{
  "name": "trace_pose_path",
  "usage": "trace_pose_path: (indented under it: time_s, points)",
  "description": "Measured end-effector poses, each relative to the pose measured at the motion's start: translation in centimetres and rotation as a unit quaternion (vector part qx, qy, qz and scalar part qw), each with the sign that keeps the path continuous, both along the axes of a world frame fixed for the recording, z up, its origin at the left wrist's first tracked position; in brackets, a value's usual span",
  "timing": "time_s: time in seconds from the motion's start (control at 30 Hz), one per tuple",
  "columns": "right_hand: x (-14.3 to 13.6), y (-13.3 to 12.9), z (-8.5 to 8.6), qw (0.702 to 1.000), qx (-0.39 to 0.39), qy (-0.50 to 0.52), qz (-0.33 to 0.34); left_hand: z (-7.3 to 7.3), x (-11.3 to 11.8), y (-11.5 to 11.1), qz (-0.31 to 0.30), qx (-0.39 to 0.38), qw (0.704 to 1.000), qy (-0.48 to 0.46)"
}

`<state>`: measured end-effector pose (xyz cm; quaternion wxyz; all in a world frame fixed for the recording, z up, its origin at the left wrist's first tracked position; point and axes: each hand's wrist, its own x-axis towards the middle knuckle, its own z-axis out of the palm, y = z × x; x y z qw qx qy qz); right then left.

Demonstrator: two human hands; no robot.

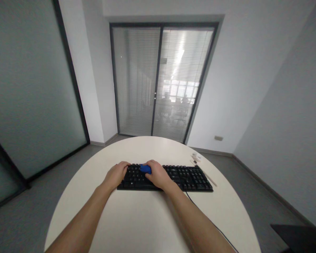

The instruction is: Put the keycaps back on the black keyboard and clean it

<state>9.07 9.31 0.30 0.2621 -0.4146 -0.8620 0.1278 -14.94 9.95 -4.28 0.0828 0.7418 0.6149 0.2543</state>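
Observation:
A black full-size keyboard (175,177) lies across the round table, its keys facing up. At its left end, my left hand (118,174) is closed around the edge, with the fingertips near the far corner. My right hand (157,173) rests over the left-middle keys and grips a small blue lump (145,169) between thumb and fingers. That lump is pressed against or just above the keys; its exact kind I cannot make out. Part of the middle keys is hidden under my right hand.
The round white table (131,218) fills the foreground. A thin light stick (210,179) and several small whitish items (195,158) lie by the keyboard's right end. A black cable (213,223) trails toward the near right edge. A dark object (300,235) stands at lower right.

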Motion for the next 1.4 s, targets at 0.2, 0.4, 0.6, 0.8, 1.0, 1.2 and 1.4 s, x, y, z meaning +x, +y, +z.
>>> trace_pose_path:
  time_s: [0.2,0.4,0.6,0.8,1.0,1.2,1.4]
  points:
    - [3.6,-0.3,0.4,0.999,-0.007,-0.026,-0.041,-0.5,-0.2,0.2,-0.003,0.0,1.0,-0.027]
    - [6.5,-0.5,0.8,0.994,-0.006,-0.057,-0.097,-1.3,-0.5,0.6,-0.016,0.019,0.998,-0.055]
    - [8.8,-0.7,0.3,0.97,0.005,-0.083,-0.226,-1.3,-0.5,0.7,-0.019,0.022,0.993,-0.117]
    - [7.9,-1.1,-0.1,0.953,0.015,-0.089,-0.288,-1.1,-0.9,1.1,-0.016,0.003,0.985,-0.171]
    - [4.8,-1.0,0.4,0.952,0.022,-0.09,-0.291,-1.1,-1.3,1.8,-0.001,-0.003,0.973,-0.232]
    - [-0.5,-0.6,1.0,0.97,0.022,-0.092,-0.224,-1.2,-1.7,2.2,-0.002,-0.013,0.963,-0.271]
    - [-7.2,-1.2,0.8,0.985,0.019,-0.086,-0.146,-1.0,-2.0,2.1,-0.032,-0.017,0.959,-0.281]
